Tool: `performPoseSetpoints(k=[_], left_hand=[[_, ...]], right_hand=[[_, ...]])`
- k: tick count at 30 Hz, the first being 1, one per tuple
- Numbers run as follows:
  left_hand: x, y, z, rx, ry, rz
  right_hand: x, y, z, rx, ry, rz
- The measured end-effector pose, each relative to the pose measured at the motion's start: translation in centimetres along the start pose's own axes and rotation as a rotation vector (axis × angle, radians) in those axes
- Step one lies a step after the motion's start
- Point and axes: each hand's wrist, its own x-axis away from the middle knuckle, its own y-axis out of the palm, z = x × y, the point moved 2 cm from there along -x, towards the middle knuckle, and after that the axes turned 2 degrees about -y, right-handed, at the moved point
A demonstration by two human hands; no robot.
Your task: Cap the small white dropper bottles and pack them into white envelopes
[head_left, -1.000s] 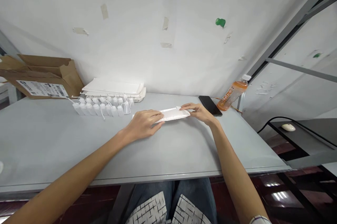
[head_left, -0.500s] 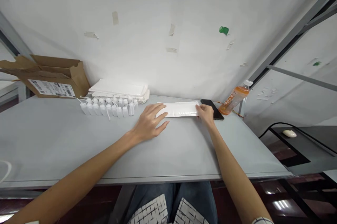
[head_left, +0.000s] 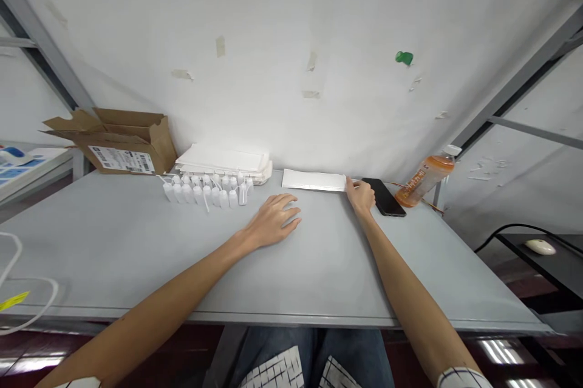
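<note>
Where the grey table meets the wall, an open cardboard box sits left of small white squeeze bottles and a stack of white mailers. The left hand lies open and empty. A white padded envelope lies flat, its right end touched by the right hand, grip unclear, just beside a black smartphone and an orange-filled bottle.

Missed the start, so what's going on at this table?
A person sits at a grey table. Their right hand touches the end of a white padded mailer, beside a black smartphone. Their left hand rests on the table, near a cluster of small white plastic squeeze bottles and a stack of white mailers.
</note>
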Motion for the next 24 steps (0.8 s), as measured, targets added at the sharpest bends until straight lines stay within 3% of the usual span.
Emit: performPoseSetpoints(k=[9, 15, 19, 24], left_hand=[[-0.2, -0.6, -1.0, 0.005, -0.027, 0.074], [-1.1, -2.6, -1.8, -0.020, -0.052, 0.219], [-1.6, -5.1, -2.8, -0.045, -0.112, 0.369], [-1.2, -8.4, -6.1, -0.100, -0.274, 0.624]], right_hand=[[1.4, -0.7, -0.1, -0.004, -0.031, -0.042], [1.9, -2.0, -0.7, -0.125, -0.010, 0.086], [3.0, -2.2, -3.8, -0.181, -0.239, 0.089], [5.2, 0.5, -12.0, -0.276, -0.724, -0.234]])
